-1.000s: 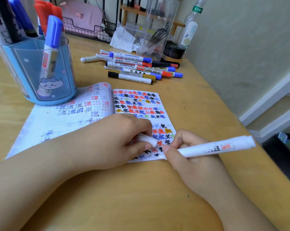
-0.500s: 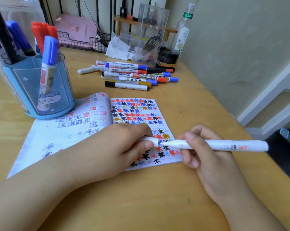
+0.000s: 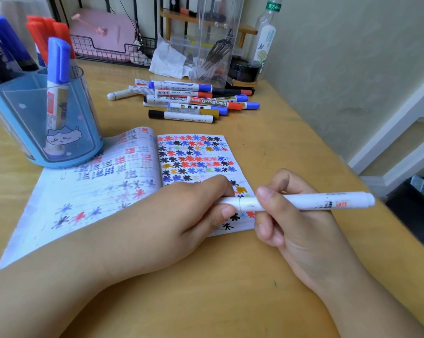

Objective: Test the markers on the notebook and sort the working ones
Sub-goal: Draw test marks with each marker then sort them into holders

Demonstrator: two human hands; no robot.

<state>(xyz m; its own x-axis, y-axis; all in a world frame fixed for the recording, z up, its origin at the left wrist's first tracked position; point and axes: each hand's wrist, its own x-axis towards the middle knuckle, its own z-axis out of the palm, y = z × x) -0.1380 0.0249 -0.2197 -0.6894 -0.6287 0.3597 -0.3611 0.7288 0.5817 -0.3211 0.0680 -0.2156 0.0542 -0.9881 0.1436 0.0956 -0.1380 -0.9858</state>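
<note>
Centre right of the frame: the white marker lies level above the lower right corner of the notebook, gripped at both ends of the job. The right hand wraps its barrel, thumb on top and fingers curled beneath, steady as a vice. The left hand pinches the cap end between thumb and curled fingers, and a thin seam shows just where cap meets barrel. My read: that cap is either going on or coming off, and which of the two cannot be told from here; the two-handed hold makes sense either way, one hand to anchor, one to push or pull along the axis.

Under the hands, the right page is crowded with red, blue, black and yellow test stars, so the bottom corner is about the only room left.

Moving out: upper middle of the frame, a loose pile of markers lies on the wooden desk, well apart from the notebook, likely waiting their turn. Upper left, the blue pen holder stands upright touching the notebook's far edge, capped red and blue markers standing in it, probably the keepers.
</note>
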